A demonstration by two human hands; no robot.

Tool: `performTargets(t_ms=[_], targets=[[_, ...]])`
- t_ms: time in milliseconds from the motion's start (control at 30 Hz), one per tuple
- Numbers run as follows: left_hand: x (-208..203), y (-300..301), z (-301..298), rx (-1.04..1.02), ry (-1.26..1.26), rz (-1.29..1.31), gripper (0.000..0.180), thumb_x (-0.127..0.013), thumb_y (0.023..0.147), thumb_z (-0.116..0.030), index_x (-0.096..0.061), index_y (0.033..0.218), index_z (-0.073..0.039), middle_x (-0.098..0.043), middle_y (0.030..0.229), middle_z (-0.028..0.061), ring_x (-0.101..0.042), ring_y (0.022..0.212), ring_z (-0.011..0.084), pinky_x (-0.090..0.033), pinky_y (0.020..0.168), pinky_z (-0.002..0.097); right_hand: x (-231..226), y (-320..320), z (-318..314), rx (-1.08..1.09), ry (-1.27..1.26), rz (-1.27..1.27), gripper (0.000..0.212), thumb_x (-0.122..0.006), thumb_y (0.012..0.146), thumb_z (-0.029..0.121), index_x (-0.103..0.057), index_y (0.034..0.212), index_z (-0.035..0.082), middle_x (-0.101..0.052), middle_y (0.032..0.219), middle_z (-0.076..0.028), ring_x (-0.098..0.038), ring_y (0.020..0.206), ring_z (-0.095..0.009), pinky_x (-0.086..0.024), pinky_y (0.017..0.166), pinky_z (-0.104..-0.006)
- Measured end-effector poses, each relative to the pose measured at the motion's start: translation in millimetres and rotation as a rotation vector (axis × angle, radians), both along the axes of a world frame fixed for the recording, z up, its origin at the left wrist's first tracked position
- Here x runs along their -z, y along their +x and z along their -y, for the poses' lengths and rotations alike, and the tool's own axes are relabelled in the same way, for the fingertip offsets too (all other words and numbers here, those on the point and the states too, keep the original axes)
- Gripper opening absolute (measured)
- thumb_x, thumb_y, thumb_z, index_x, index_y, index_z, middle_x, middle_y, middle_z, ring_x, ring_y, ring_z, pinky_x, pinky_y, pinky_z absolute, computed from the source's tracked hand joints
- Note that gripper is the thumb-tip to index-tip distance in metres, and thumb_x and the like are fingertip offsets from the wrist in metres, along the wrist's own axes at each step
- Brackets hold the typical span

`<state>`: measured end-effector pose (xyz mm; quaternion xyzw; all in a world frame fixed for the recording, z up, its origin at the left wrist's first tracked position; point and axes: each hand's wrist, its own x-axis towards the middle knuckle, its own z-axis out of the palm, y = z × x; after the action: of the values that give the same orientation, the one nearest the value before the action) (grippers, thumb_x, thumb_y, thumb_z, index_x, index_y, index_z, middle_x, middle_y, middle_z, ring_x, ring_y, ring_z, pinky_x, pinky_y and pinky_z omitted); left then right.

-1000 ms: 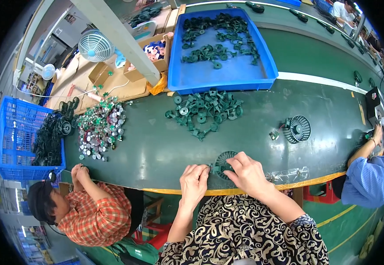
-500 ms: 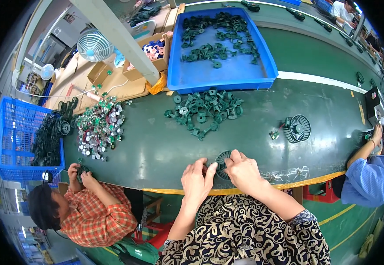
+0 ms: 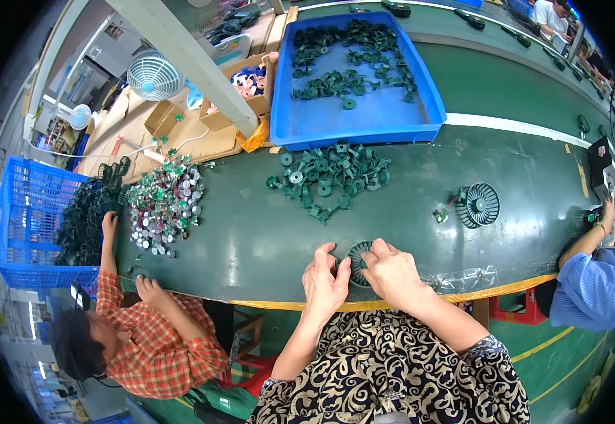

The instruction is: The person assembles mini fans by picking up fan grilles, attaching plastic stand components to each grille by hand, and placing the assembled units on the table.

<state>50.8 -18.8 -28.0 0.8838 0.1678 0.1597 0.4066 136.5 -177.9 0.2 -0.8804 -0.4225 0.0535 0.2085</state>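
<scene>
At the table's front edge, both my hands close round a dark green round fan housing with radial slots. My left hand grips its left side, thumb toward the rim and fingers curled; a dark part between thumb and forefinger is mostly covered. My right hand holds the right side, its fingertips bent over the top. Farther right lies a similar fan housing, with a small green circuit board on a red wire beside it.
Ahead lies a heap of green plastic brackets, before a blue tray holding more. To the left are a pile of small motors with boards and a blue basket. Co-workers sit at left and right.
My left hand has shifted slightly right and its fingers have curled more; the right hand stays on the housing. The left co-worker's arm has reached out toward the blue basket.
</scene>
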Motion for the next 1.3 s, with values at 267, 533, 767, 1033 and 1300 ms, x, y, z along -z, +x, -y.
performTargets(t_ms=[267, 533, 767, 1033, 1300], targets=[[-10, -2, -3, 0.014, 0.016, -0.037, 0.035, -0.072, 0.096, -0.017, -0.059, 0.124, 0.0, -0.059, 0.069, 0.0064, -0.057, 0.059, 0.0184, -0.05, 0.062, 0.034, 1, -9, 22, -0.15, 0.141, -0.027, 0.047, -0.08, 0.084, 0.033, -0.069, 0.124, 0.011, -0.057, 0.126, -0.014, -0.061, 0.112, -0.032, -0.057, 0.09, -0.0414], [-12, -11, -15, -0.03, -0.115, 0.051, 0.05, -0.073, 0.094, -0.017, -0.056, 0.138, -0.002, -0.071, 0.11, 0.0116, -0.062, 0.099, 0.0252, -0.051, 0.086, 0.037, -31, 30, 85, 0.404, 0.362, 0.28, 0.027, -0.084, 0.077, 0.01, -0.078, 0.103, 0.008, -0.063, 0.133, -0.018, -0.066, 0.102, -0.033, -0.058, 0.085, -0.0419], [-3, -23, -31, -0.103, -0.204, 0.114, 0.043, -0.071, 0.094, -0.01, -0.059, 0.134, -0.001, -0.071, 0.108, 0.0117, -0.064, 0.091, 0.0206, -0.053, 0.078, 0.035, -10, 75, 146, 0.775, 0.138, 0.294, 0.03, -0.082, 0.082, 0.014, -0.076, 0.111, 0.006, -0.06, 0.139, -0.016, -0.066, 0.111, -0.036, -0.056, 0.089, -0.0439], [-6, -58, -121, -0.428, 0.14, 0.197, 0.037, -0.068, 0.097, -0.009, -0.062, 0.133, -0.002, -0.067, 0.114, 0.0088, -0.062, 0.099, 0.0177, -0.05, 0.082, 0.0311, -29, 54, 170, 0.934, -0.085, 0.194, 0.035, -0.083, 0.079, 0.016, -0.075, 0.113, 0.008, -0.061, 0.137, -0.015, -0.065, 0.116, -0.036, -0.056, 0.092, -0.0442], [5, -89, -205, -0.719, 0.676, 0.083, 0.048, -0.07, 0.094, -0.014, -0.055, 0.137, -0.001, -0.046, 0.146, 0.0251, -0.043, 0.133, 0.045, -0.036, 0.112, 0.0545, -34, 73, 73, 0.559, 0.195, 0.007, 0.043, -0.082, 0.087, 0.029, -0.071, 0.121, 0.005, -0.073, 0.107, -0.017, -0.073, 0.084, -0.032, -0.059, 0.076, -0.0403]])
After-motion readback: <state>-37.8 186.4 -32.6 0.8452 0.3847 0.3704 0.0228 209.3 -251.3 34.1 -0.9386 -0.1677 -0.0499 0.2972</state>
